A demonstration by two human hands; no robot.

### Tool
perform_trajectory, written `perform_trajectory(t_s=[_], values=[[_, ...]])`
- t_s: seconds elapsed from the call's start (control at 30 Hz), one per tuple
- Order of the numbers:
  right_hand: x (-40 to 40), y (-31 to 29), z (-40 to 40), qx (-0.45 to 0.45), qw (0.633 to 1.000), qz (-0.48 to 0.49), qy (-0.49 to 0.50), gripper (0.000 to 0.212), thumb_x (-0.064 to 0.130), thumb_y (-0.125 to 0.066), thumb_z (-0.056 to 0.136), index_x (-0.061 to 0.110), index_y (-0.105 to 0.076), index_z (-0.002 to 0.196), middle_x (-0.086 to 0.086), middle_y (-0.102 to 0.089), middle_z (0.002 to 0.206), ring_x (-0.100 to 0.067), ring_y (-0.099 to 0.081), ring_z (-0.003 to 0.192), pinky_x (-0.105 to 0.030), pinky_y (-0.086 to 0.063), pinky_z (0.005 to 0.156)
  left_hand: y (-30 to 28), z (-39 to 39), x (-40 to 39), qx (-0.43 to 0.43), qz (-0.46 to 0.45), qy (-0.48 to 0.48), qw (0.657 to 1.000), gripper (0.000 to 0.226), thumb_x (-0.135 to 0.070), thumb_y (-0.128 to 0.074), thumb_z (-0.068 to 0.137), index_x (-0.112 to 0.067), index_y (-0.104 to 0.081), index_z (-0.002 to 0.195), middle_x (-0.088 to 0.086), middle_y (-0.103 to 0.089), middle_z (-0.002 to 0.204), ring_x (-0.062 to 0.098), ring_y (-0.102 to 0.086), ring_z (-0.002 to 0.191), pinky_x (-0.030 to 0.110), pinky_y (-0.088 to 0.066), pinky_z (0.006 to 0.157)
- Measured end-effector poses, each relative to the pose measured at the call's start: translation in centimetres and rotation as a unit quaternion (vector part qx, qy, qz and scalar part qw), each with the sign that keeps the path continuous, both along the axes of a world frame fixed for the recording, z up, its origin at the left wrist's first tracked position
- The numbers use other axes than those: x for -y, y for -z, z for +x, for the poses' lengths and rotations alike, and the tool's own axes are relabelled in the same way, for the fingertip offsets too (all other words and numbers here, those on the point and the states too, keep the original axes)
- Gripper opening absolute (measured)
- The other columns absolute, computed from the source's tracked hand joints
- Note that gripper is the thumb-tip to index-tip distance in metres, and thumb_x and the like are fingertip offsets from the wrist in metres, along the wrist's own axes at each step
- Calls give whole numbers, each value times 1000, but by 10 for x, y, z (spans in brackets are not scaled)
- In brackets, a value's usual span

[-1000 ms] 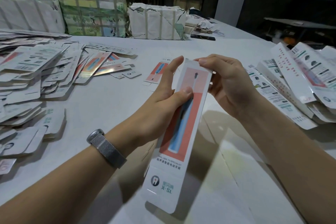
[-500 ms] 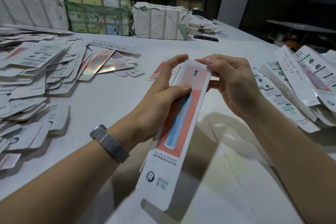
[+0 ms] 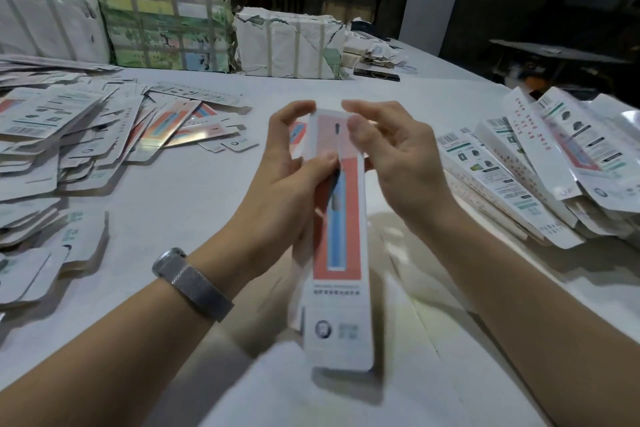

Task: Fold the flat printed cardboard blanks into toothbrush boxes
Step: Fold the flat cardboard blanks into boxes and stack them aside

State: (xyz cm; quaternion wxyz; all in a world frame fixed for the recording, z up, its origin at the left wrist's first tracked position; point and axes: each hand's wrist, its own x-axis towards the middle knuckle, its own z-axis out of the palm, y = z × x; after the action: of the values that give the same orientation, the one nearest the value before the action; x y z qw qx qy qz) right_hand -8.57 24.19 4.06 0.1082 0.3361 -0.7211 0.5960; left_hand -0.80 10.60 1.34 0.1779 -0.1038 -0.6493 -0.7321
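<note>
Box now straight; right hand let go.

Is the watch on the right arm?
No, the watch sits on the left wrist, below the left hand holding the box.

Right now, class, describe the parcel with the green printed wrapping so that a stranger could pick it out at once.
Look to the far edge of the white table, where three strapped parcels stand in a row. The green parcel is the middle one, taller than the white parcel on its right. Only it has coloured wrapping, green and yellow pictures under pale straps; its neighbours are plain white.
</note>
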Motion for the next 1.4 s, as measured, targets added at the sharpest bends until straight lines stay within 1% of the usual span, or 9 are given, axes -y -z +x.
perform_trajectory(t_s=[0.27, 0.33, 0.4, 0.43, 0.6, 0.73, 0.97, 1.23, 1.4], values=[[-7, -15, 8, -59, 984, 168, -7, 80, 48, -65, 79, 20, -41, 150, 13, -44, 114, -3, -52, 97, -16, -48, 79, -9, 0, -8, -26, 47, -28, 998, 46, -47, -50, 94, -51, -24, 133, 1, -67, 122, 14, -72, 100, 29, -59, 71], [-9, -17, 7, -61, 972, 227, -7, 92, 48, -73, 78, 19, -31, 155, 11, -43, 113, -3, -53, 97, -11, -45, 74, -13, 3, -10, -54, 6, -38, 998, 79, -52, -56, 89, -26, -12, 150, 8, -65, 125, -2, -71, 90, 17, -56, 69], [-10, -18, 7, -42, 968, 249, 2, 93, 41, -77, 81, 22, -27, 157, 9, -44, 115, -4, -55, 97, -11, -47, 70, -5, 8, -8, -124, 15, -10, 992, 66, -24, -51, 101, 3, -14, 149, 17, -54, 128, -16, -65, 70, 7, -50, 64], [-11, -20, 8, -33, 968, 250, 11, 91, 38, -77, 81, 23, -27, 157, 8, -46, 116, -6, -56, 97, -12, -48, 70, -7, 9, -10, -106, 10, -7, 994, 52, -11, -46, 104, -4, -19, 148, 14, -52, 130, -13, -66, 75, 10, -51, 66], [-33, -43, 2, -61, 967, 203, 141, 79, 44, -71, 70, 27, -49, 144, 8, -59, 121, -10, -61, 99, -26, -52, 80, -12, 8, -17, 59, 20, 22, 998, 52, -52, -50, 76, -68, -32, 122, -18, -26, 159, 7, -31, 144, 53, -32, 114], [-74, -56, -28, -23, 902, 317, 291, 47, 36, -69, 79, 22, -66, 124, 4, -65, 108, -8, -59, 80, -23, -49, 68, -5, -1, -7, 66, 17, -8, 998, 39, -48, -50, 76, -59, -47, 113, -19, -40, 150, 13, -40, 140, 49, -42, 103], [-108, -48, -75, -9, 793, 439, 422, 23, 23, -64, 90, 17, -72, 111, -7, -63, 116, -30, -50, 113, -44, -46, 93, 0, -3, 7, 62, -44, -19, 997, 25, -47, -50, 85, -49, -69, 101, -10, -66, 123, 15, -63, 117, 51, -51, 94], [-111, -42, -84, 10, 764, 459, 452, 26, 18, -59, 94, 19, -70, 118, -19, -62, 118, -41, -56, 105, -50, -52, 91, 1, -1, 25, 43, -229, -139, 963, 20, -36, -51, 92, -31, -70, 95, -7, -70, 102, 10, -62, 103, 32, -51, 88], [-94, -37, -71, -95, 819, 393, 407, 29, 8, -60, 88, 22, -76, 108, -13, -67, 109, -39, -58, 102, -47, -51, 88, -6, -4, 58, 65, -339, -236, 908, 17, -21, -55, 96, -34, -65, 91, -15, -67, 97, -7, -59, 88, -2, -36, 67]])
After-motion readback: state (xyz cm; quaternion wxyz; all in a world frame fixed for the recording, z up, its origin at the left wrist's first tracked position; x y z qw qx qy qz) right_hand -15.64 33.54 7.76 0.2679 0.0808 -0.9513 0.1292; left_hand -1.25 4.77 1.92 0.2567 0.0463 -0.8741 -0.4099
